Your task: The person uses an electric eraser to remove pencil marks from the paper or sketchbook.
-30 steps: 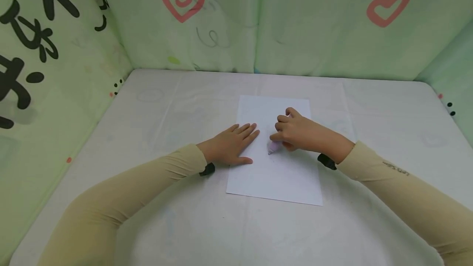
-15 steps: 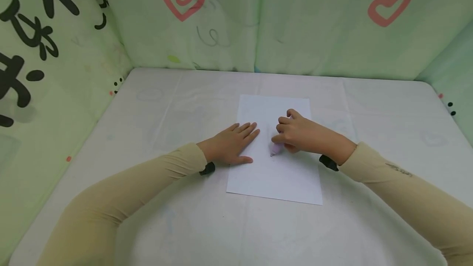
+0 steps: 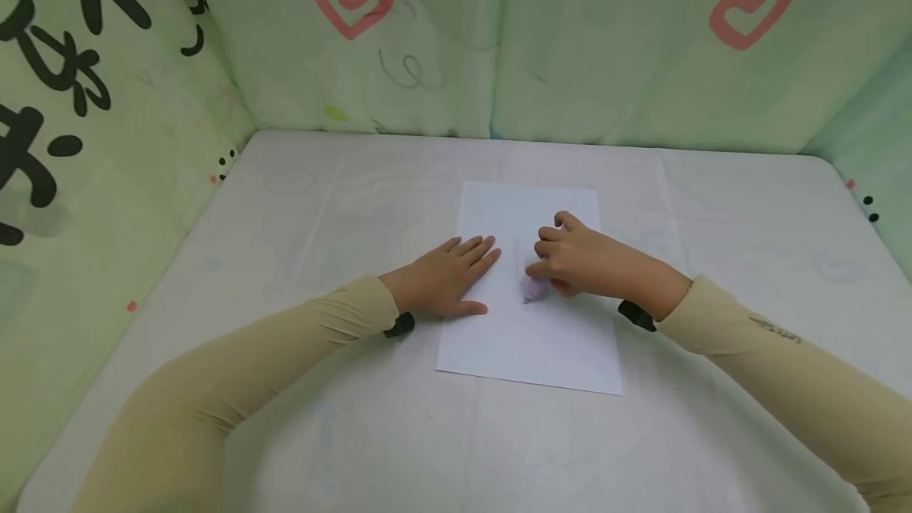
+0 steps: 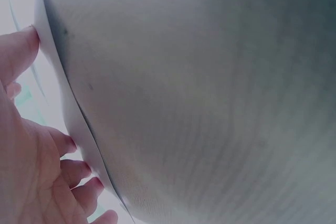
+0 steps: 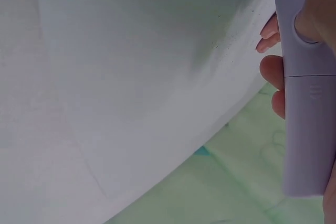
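Note:
A white sheet of paper lies on the table. Flat on its left edge rests my left hand, fingers spread and holding nothing. My right hand grips a lavender handheld device with a tapered end, a seam round its body and a round recess under the thumb. In the head view only the front of the device shows below the fingers, its small grey tip right at the paper near the middle. Small dark specks dot the sheet in the right wrist view.
A white cloth covers the table. Green printed curtains with hearts and black characters hang behind it and at both sides. A black wrist strap piece shows below the right wrist, another below the left.
My right hand and the lavender device have shifted slightly right and toward me over the paper. The left hand has stayed in place on the sheet.

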The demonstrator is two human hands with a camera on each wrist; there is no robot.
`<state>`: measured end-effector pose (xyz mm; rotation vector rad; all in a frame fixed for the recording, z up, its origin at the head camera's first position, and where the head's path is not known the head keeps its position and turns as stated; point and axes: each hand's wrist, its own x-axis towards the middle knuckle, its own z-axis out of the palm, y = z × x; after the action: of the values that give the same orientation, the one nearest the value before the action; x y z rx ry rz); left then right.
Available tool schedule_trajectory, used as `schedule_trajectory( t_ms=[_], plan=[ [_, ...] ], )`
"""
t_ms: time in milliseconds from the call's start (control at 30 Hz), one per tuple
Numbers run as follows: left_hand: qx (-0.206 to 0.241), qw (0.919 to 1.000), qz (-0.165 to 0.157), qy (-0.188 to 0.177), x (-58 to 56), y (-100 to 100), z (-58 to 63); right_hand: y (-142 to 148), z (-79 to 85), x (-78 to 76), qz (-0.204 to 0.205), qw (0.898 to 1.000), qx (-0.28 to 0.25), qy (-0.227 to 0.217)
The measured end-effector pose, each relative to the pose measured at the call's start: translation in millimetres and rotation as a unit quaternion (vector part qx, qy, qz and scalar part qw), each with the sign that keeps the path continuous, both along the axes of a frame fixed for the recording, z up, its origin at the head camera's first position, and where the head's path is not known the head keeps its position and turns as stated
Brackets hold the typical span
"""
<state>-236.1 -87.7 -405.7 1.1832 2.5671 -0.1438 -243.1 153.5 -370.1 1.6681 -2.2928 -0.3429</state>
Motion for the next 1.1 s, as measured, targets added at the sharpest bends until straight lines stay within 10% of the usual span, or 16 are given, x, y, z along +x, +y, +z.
schedule_trajectory(
  t_ms=[1100],
  plan=[
    [-0.001,1.0000,-0.001,0.006,0.6,-0.4,-1.3,-2.3,1.5,0.9,-0.001,1.000,-0.001,0.006]
  ],
)
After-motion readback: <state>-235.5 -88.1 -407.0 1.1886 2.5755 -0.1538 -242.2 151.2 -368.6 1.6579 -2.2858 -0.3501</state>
